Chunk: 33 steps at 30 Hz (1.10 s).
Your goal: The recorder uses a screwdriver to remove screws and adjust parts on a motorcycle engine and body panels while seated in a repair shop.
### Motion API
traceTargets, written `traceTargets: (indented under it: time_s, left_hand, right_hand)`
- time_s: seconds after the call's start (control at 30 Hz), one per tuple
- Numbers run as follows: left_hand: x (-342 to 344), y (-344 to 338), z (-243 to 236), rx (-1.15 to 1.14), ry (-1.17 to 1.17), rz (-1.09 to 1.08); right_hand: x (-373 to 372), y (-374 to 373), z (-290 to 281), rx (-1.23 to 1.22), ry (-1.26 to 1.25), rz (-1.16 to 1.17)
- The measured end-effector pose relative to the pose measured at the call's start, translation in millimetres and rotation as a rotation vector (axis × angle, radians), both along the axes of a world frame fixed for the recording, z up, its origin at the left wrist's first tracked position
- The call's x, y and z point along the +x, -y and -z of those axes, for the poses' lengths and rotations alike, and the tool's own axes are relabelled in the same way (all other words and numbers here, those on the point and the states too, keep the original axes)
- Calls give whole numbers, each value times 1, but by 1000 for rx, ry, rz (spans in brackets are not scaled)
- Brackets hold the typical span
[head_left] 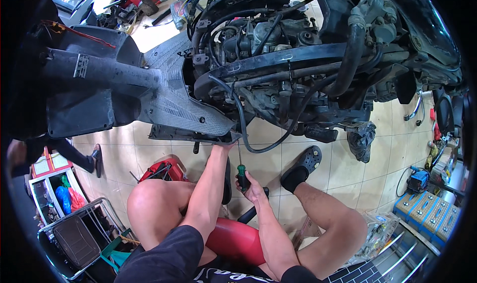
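A green-and-black screwdriver [242, 173] is in my right hand [253, 188], fingers wrapped round its handle. Its thin shaft points away from me, up to the lower edge of the scooter's grey textured footboard [191, 111]. My left hand [226, 146] reaches to the same edge, close to the screwdriver's shaft; its fingers are hidden beneath the panel. The scooter's frame and engine [278, 44] lie bare to the right of the footboard. A loose black hose [266, 149] loops down just right of the shaft.
A red stool seat [236, 241] is under me. Near my left knee lies a red tool case [171, 171]. A wire rack [82, 233] stands at lower left, and another person's shoe [97, 160] beyond it. At right are a blue device [418, 178] and a patterned case [430, 213].
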<state>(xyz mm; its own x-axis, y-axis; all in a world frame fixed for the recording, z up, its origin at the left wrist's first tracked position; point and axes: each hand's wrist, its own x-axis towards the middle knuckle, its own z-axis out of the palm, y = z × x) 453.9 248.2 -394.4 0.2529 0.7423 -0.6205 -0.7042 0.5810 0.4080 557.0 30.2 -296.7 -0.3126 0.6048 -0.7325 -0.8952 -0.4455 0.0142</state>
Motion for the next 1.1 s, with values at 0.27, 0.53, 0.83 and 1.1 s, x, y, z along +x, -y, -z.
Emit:
traceTargets:
  time_s: [0.27, 0.53, 0.83, 1.1]
  left_hand:
    - [1, 0, -6, -30, 19, -21]
    - [1, -3, -14, -53, 24, -37]
    - [3, -3, -20, -71, 23, -50]
    - [3, -9, -21, -72, 14, -58]
  right_hand:
    - [-4, -5, 11, 13, 136, 12]
    - [15, -11, -11, -10, -115, -102]
    - [1, 4, 3, 17, 123, -18]
    - [9, 6, 10, -29, -77, -62]
